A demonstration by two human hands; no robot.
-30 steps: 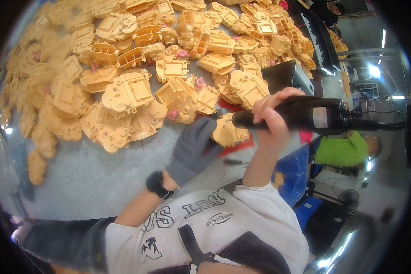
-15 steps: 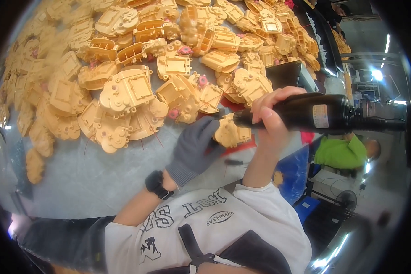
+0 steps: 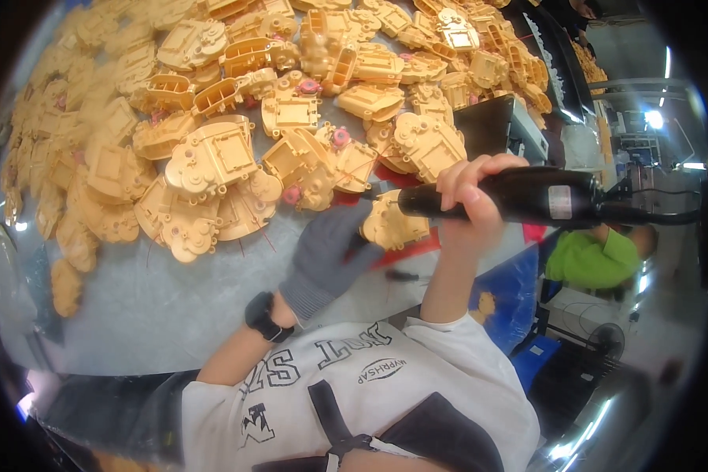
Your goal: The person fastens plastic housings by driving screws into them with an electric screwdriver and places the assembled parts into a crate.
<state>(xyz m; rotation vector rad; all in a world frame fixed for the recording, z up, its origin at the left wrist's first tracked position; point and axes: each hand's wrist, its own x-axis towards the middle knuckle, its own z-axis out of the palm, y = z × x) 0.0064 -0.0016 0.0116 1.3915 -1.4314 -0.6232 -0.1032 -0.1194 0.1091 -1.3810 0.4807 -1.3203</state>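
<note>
My left hand, in a grey glove, grips a yellow plastic housing by its left side. My bare right hand is wrapped round a black electric screwdriver. The tool lies nearly level, its nose pointing left against or just over the top of the housing; whether the tip touches cannot be made out. A black cord leaves its rear end to the right. Beneath the held housing shows a red patch on the table.
A heap of similar yellow housings spreads over the grey table. Behind my right hand stands a black box. A small dark tool lies near my wrists. A person in a green top sits at the right, near a fan.
Both hands keep their holds on the housing and the screwdriver. They have shifted very slightly left, and the view has moved a little. The person in green has leaned slightly.
</note>
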